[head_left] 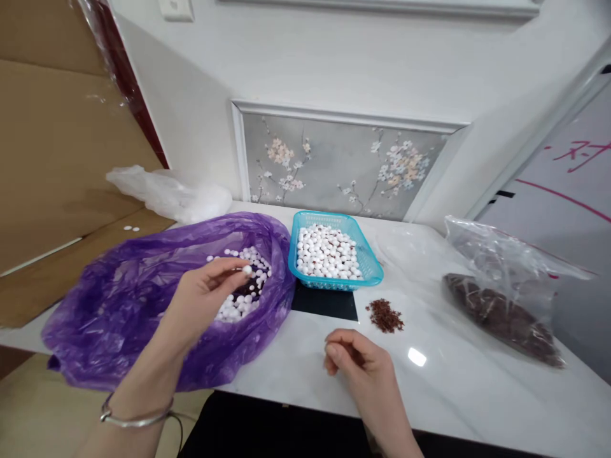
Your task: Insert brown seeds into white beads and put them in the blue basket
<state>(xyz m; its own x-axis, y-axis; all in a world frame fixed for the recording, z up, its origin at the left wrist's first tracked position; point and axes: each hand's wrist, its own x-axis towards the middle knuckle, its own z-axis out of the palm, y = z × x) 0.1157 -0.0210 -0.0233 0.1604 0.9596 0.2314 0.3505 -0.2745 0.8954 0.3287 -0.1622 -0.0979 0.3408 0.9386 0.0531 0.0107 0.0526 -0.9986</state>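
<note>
My left hand [205, 289] is over the open purple bag [124, 286], pinching a small white ball [247, 270] between thumb and fingertips. Many white balls [238, 307] and something dark lie inside the bag. My right hand [358, 362] hovers above the white table, its fingers curled together; whatever they hold, if anything, is hidden. A blue basket [375, 270] full of white balls, with reddish-brown bits among them, stands beyond my hands on a black sheet [324, 303]. Just past my right hand sits a small pile of reddish-brown pieces [386, 316].
A clear plastic bag of brown material [501, 315] lies at the right of the table [453, 375]. White plastic [176, 194] is bunched behind the purple bag. Cardboard [62, 159] stands at the left, and a wall with a floral panel [334, 159] rises behind.
</note>
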